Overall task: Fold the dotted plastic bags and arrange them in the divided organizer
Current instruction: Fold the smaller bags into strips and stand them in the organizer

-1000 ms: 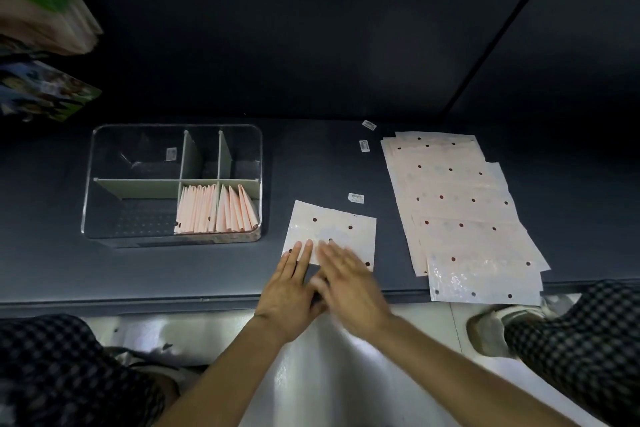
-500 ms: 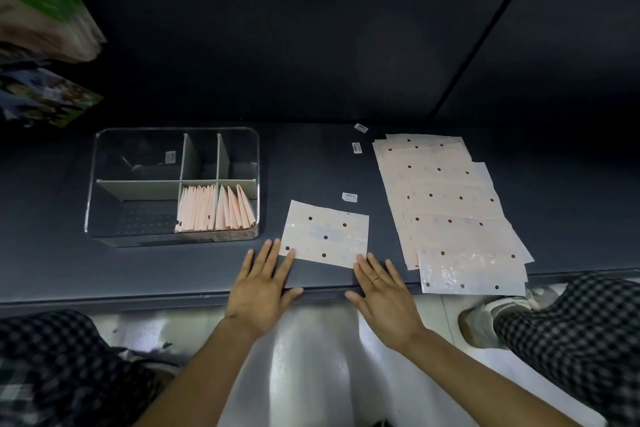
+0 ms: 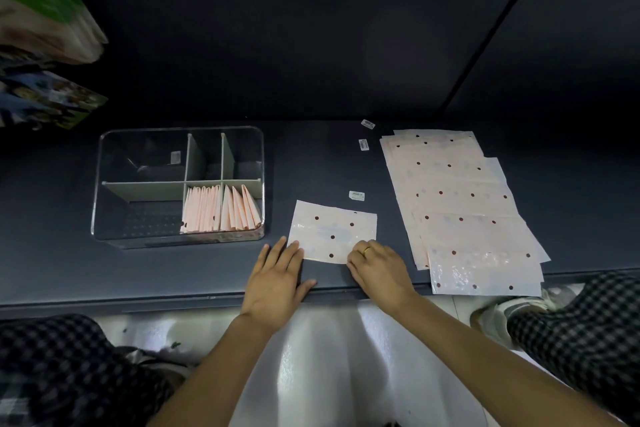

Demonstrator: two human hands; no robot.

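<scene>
Shelf: dark grey flat surface (image 3: 207,274) under both hands.
Stack: pale pink dotted plastic bags (image 3: 457,204), fanned flat, just right of the right fingers.
Organizer: clear divided plastic box (image 3: 104,204) — folded pink bags (image 3: 221,208) upright in its near-right compartments, beyond the left fingertips.
Single bag: pale pink dotted plastic square (image 3: 332,230), flat between the hands.
Left hand (image 3: 277,277): fingers straight, together, tips touching the bag's near-left corner.
Right hand (image 3: 379,267): fingers curled, pinching the near-right corner — ringed.
</scene>
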